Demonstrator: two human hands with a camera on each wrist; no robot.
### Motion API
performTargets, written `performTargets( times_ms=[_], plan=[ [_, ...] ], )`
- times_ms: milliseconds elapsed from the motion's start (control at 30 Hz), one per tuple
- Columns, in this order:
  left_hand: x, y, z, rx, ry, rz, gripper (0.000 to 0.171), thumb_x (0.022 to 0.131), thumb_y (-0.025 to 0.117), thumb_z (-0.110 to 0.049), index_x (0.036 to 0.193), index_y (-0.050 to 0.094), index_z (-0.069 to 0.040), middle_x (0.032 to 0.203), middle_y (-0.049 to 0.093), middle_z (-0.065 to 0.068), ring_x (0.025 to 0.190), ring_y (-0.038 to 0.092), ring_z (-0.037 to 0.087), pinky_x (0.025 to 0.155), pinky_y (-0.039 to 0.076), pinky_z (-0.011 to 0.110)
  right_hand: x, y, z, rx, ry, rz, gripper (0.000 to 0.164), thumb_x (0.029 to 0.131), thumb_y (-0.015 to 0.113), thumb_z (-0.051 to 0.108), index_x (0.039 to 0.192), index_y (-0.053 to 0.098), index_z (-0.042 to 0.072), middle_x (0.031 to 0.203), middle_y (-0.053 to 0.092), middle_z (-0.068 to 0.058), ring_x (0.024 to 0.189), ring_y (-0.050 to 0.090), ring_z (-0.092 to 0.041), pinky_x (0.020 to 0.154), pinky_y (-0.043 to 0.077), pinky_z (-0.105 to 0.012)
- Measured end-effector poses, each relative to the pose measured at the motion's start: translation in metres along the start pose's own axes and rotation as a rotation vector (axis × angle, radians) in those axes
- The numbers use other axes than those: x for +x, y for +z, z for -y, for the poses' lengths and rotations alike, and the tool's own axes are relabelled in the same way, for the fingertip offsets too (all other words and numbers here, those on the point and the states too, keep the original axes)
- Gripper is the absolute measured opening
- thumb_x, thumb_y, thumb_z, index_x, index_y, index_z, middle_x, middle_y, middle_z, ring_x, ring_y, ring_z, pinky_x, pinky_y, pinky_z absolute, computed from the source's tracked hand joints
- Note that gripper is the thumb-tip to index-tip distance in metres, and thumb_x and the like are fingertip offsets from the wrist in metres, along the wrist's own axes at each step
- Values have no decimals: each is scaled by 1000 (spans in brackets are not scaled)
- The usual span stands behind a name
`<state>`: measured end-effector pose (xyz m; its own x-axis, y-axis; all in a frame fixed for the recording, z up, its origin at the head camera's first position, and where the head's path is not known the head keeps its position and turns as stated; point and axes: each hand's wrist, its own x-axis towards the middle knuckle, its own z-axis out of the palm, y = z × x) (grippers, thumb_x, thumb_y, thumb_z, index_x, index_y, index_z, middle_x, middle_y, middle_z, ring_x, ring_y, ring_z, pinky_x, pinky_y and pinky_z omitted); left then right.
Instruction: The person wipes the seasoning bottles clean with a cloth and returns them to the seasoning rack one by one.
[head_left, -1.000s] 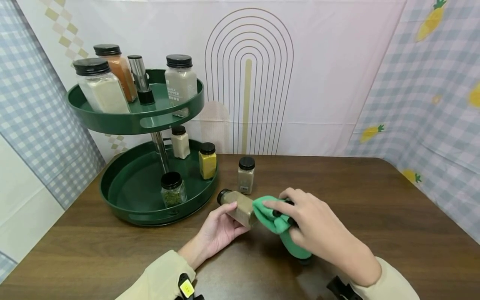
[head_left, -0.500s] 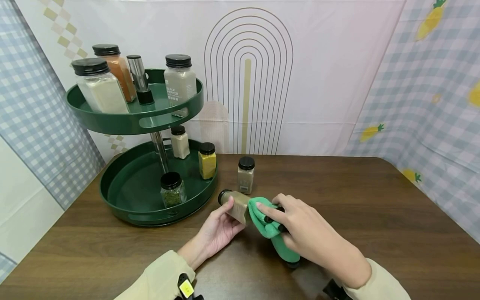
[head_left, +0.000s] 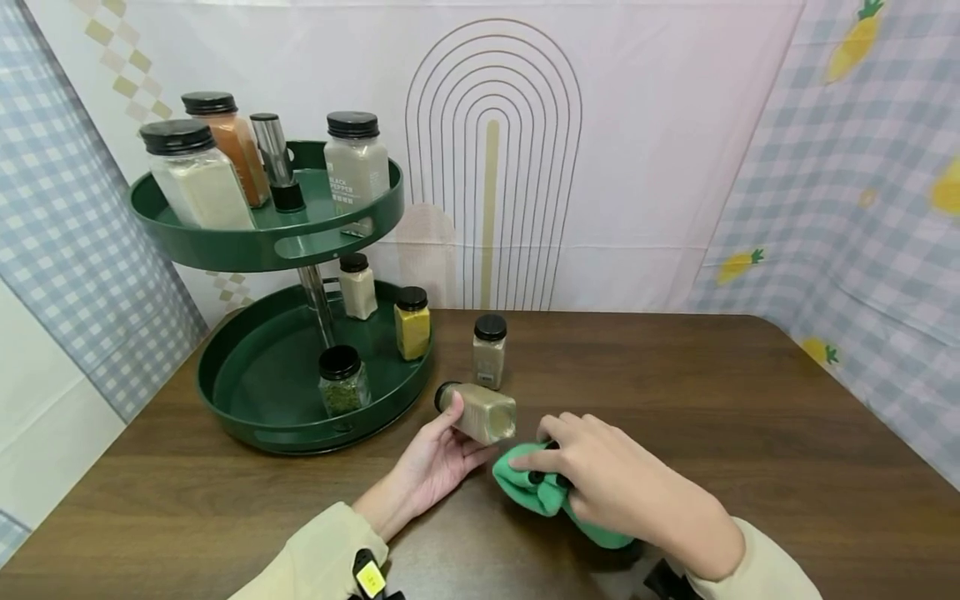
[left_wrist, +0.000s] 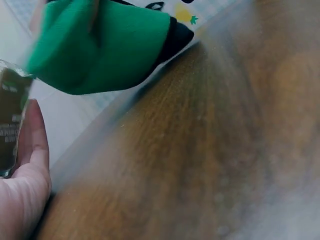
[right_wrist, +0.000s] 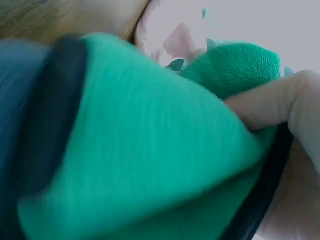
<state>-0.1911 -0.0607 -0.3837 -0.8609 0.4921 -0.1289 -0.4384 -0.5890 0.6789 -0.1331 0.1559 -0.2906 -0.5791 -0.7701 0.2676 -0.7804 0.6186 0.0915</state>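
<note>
My left hand (head_left: 438,467) holds a small spice jar (head_left: 487,414) on its side above the table, thumb on top and fingers beneath. The jar's black lid points left and its clear base faces right. In the left wrist view the jar (left_wrist: 11,120) shows greenish-brown contents behind printed lettering. Bunched in my right hand (head_left: 600,475) is a green cloth (head_left: 532,492) with black edging, a little below and right of the jar's base and apart from it. Close up in the right wrist view, the cloth (right_wrist: 150,150) is pinched by fingers.
A two-tier green rack (head_left: 262,392) stands at left with several jars and a steel grinder (head_left: 276,162). A small black-lidded jar (head_left: 490,352) stands upright behind the held jar. A wooden table (head_left: 675,375) meets a patterned curtain behind.
The cloth, over the jar's base before, has moved down and away with my right hand, uncovering the base. My left hand and the jar have stayed nearly in place.
</note>
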Motion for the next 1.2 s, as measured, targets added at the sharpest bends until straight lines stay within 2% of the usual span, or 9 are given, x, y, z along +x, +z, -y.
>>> performTargets(
  times_ms=[67, 133, 300, 367, 433, 600, 933, 1100, 1200],
  plan=[
    [0, 0, 0, 19, -12, -3, 68, 96, 35, -50, 141, 17, -2, 119, 47, 8, 104, 57, 15, 92, 45, 29, 0, -2, -2, 19, -23, 12, 62, 64, 52, -12, 105, 69, 32, 81, 48, 6, 66, 40, -10, 62, 38, -23],
    [1, 0, 0, 35, -23, 3, 67, 96, 33, -50, 141, 17, -2, 121, 45, 9, 106, 55, 16, 95, 43, 31, 0, -3, -4, 34, -41, -18, 62, 63, 52, -11, 104, 69, 32, 83, 50, 7, 68, 42, -10, 63, 39, -23],
    [3, 3, 2, 105, -46, 30, 65, 95, 36, -52, 135, 22, -2, 116, 45, 10, 102, 51, 18, 92, 43, 31, 0, -6, -9, 56, -55, -229, 72, 57, 52, -9, 113, 66, 33, 94, 54, 4, 76, 45, -9, 65, 40, -23],
    [3, 3, 2, 147, -50, 28, 67, 94, 37, -54, 133, 25, -1, 110, 47, 8, 98, 52, 17, 86, 45, 29, 2, -5, -9, 49, -47, -266, 74, 57, 53, -9, 116, 65, 33, 97, 54, 1, 78, 44, -10, 66, 40, -23],
    [3, 4, 3, 174, -50, 24, 70, 92, 38, -56, 132, 26, 0, 107, 49, 7, 94, 53, 16, 82, 46, 28, 3, -2, -8, 37, -29, -244, 75, 57, 55, -9, 119, 63, 32, 98, 52, 0, 78, 43, -10, 66, 38, -23],
    [4, 5, 2, 176, -58, 24, 72, 92, 40, -56, 134, 24, 1, 107, 50, 8, 93, 54, 15, 80, 47, 26, 4, 6, -6, 10, 28, -161, 76, 59, 56, -12, 120, 63, 32, 97, 50, 1, 77, 41, -11, 64, 35, -22],
    [2, 3, 0, 138, -67, -15, 63, 94, 40, -52, 130, 27, -1, 103, 51, 7, 89, 55, 14, 78, 47, 25, 4, 10, -8, -64, 48, -164, 69, 62, 56, -12, 112, 68, 33, 93, 51, -1, 78, 46, -16, 63, 36, -25],
    [1, 2, 0, 120, -59, -25, 60, 95, 41, -51, 129, 28, -2, 103, 50, 5, 87, 54, 13, 76, 46, 24, 3, 11, -10, -77, 99, -100, 68, 62, 54, -13, 111, 68, 32, 90, 48, 0, 75, 42, -15, 63, 35, -25],
    [0, 1, 0, 114, -56, -22, 61, 95, 41, -50, 129, 28, -1, 103, 51, 6, 87, 54, 14, 78, 46, 25, 2, 6, -9, -91, 137, -37, 63, 64, 58, -11, 110, 69, 31, 85, 44, 2, 72, 37, -14, 62, 32, -24]
  ],
)
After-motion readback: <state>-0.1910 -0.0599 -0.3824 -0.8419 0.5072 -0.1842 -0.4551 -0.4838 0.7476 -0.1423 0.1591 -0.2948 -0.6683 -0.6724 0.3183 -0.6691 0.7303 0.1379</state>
